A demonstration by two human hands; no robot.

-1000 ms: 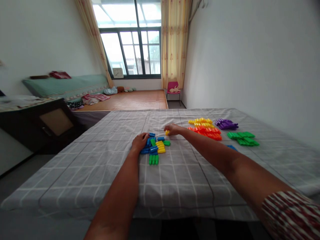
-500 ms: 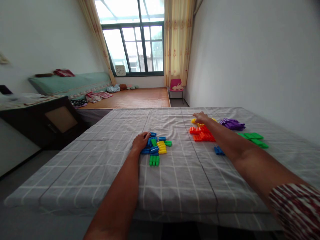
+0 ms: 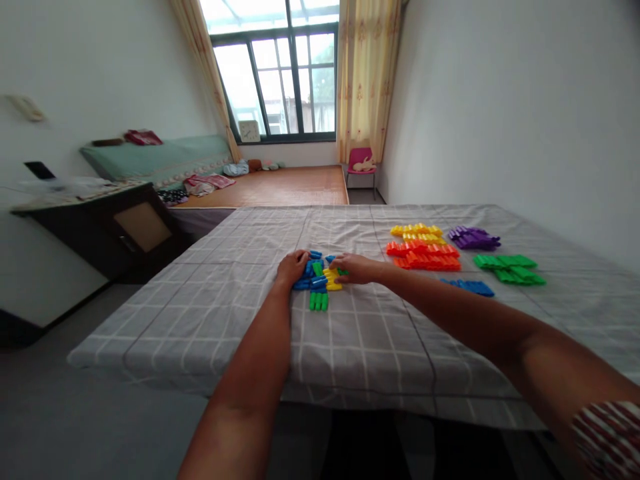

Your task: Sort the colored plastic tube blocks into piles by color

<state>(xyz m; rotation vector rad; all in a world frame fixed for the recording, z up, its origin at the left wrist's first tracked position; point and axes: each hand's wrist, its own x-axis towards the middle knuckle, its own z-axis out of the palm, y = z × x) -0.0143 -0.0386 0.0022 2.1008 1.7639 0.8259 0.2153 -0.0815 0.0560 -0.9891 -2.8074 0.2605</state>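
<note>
On the checked cloth lies a mixed pile of small plastic blocks: blue blocks (image 3: 319, 282), green blocks (image 3: 319, 301) and yellow blocks (image 3: 332, 279). My left hand (image 3: 293, 267) rests against the pile's left edge, its fingers curled; whatever lies inside them is hidden. From the right, my right hand (image 3: 356, 269) reaches over the pile, thumb and fingers apart around the yellow blocks. A few green and blue blocks are partly covered by that hand.
Sorted rows lie to the right: yellow (image 3: 420, 233), orange (image 3: 425, 256), purple (image 3: 474, 238), green (image 3: 510, 268) and blue (image 3: 470, 287). The grey checked cloth (image 3: 210, 320) hangs over the table's edge. A dark cabinet (image 3: 135, 230) stands at the left.
My right hand has moved left and nearer, from the yellow row to the mixed pile. The left hand stays at the pile's edge. The camera view has shifted slightly.
</note>
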